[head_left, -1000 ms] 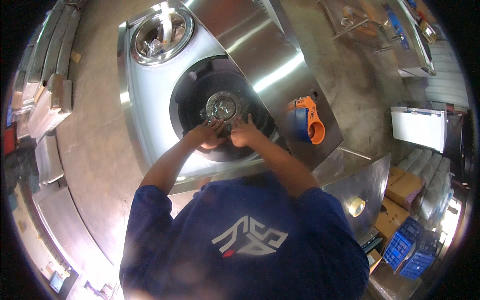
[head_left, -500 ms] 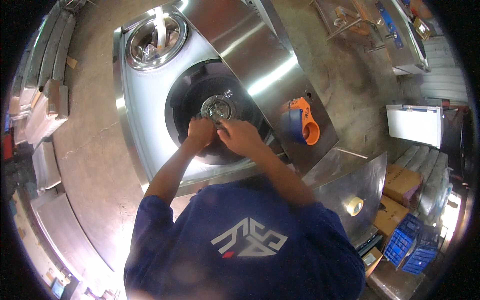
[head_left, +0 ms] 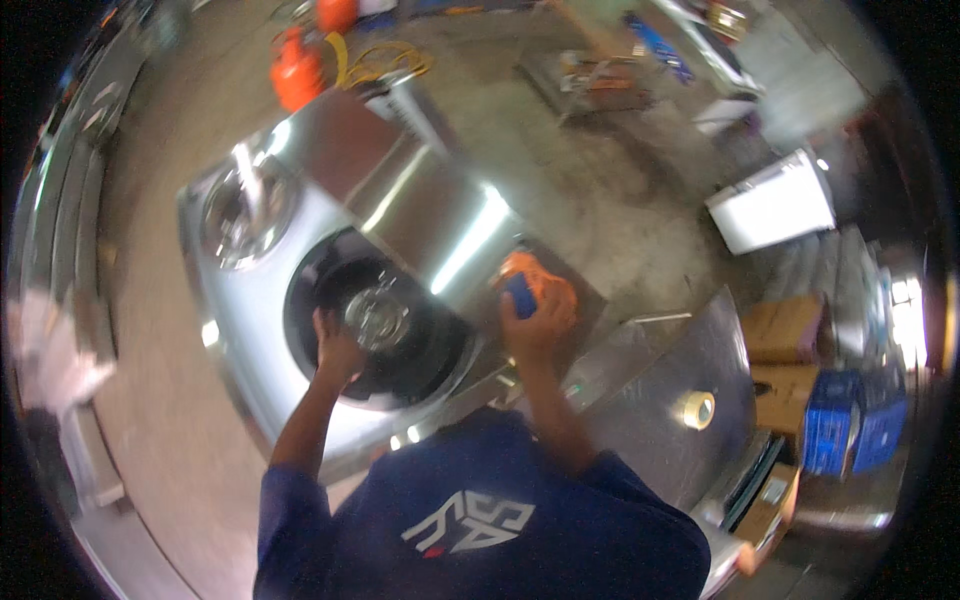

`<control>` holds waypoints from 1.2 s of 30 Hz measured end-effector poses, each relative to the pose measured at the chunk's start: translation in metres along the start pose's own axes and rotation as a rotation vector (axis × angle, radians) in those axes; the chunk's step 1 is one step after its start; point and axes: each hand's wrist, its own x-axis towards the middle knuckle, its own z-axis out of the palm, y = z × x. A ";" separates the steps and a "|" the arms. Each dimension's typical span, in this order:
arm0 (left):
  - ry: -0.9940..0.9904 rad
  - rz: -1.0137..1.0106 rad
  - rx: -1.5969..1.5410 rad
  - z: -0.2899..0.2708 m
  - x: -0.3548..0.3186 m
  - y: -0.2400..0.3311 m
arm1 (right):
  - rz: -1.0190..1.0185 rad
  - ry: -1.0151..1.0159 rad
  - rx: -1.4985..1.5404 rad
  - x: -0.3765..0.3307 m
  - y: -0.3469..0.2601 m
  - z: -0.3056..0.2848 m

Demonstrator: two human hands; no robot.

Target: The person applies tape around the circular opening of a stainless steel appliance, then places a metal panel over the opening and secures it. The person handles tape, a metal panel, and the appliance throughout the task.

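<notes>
A stainless steel unit (head_left: 250,330) lies below me with a round black recess (head_left: 420,365) in it. A shiny round metal part (head_left: 378,318) sits in the middle of that recess. My left hand (head_left: 335,348) grips the part's left edge. To the right of the recess, my right hand (head_left: 540,318) is closed around an orange and blue tool (head_left: 522,283) resting on the unit's edge. The picture is blurred, so finger detail is poor.
A shiny bowl-shaped opening (head_left: 240,210) is at the unit's far left. A tape roll (head_left: 693,408) lies on a steel sheet (head_left: 650,360) to my right, with cardboard boxes (head_left: 790,330) and blue crates (head_left: 850,420) beyond. A white panel (head_left: 775,210) and an orange gas cylinder (head_left: 297,75) stand farther off.
My right hand has left the round metal part and gone right to grasp the orange and blue tool. My left hand stays at the part. The view has swung and blurred.
</notes>
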 end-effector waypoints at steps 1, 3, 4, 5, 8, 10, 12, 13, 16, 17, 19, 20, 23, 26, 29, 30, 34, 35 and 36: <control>0.124 -0.013 -0.125 -0.001 -0.002 0.002 | 0.073 -0.053 -0.087 0.001 0.003 0.000; 0.297 -0.046 -0.256 -0.005 -0.009 0.004 | 0.180 -0.155 -0.092 0.002 0.012 0.003; 0.234 -0.066 -0.295 -0.009 -0.011 0.004 | 0.206 -0.197 -0.021 0.003 0.016 0.006; 0.279 -0.092 -0.406 -0.016 -0.014 0.004 | 0.239 -0.304 0.021 0.003 0.021 0.009; 0.241 -0.171 -0.815 -0.048 -0.027 0.013 | 0.345 -0.519 0.058 0.007 0.032 0.012; 0.290 -0.195 -1.152 -0.080 -0.039 0.026 | 0.218 -0.468 0.187 0.010 0.030 0.004; 0.365 -0.074 -1.447 -0.108 -0.053 0.044 | -0.001 -0.452 0.355 0.014 0.019 -0.013; 0.377 -0.003 -1.740 -0.120 -0.055 0.057 | -0.048 -0.541 0.477 0.014 0.008 -0.023; 0.339 0.124 -2.103 -0.141 -0.068 0.077 | -0.127 -0.858 0.693 0.010 -0.021 -0.056; 0.223 0.118 -2.122 -0.144 -0.071 0.075 | -0.127 -0.957 0.687 0.009 -0.028 -0.065; 0.046 0.154 -2.173 -0.146 -0.078 0.068 | -0.147 -1.020 0.814 0.010 -0.040 -0.073; 0.007 0.248 -2.195 -0.146 -0.082 0.063 | -0.154 -1.034 0.786 0.009 -0.044 -0.076; -0.138 0.318 -2.413 -0.146 -0.088 0.054 | -0.159 -1.048 0.842 0.012 -0.052 -0.078; -0.031 0.303 -2.230 -0.145 -0.091 0.044 | -0.324 -1.017 0.815 0.017 -0.061 -0.079; 0.073 0.070 -2.054 -0.144 -0.088 0.038 | -0.274 -1.016 0.875 0.021 -0.072 -0.086; 0.111 -0.015 -1.939 -0.144 -0.086 0.036 | -0.241 -1.018 0.903 0.022 -0.075 -0.089; 0.574 0.082 -2.003 -0.152 -0.084 0.021 | -0.191 -1.094 0.554 0.028 -0.077 -0.098; 0.704 0.021 -1.977 -0.157 -0.085 0.015 | -0.195 -1.050 0.548 0.030 -0.077 -0.100; 0.830 -0.078 -1.931 -0.163 -0.088 0.008 | -0.145 -1.043 0.600 0.032 -0.077 -0.100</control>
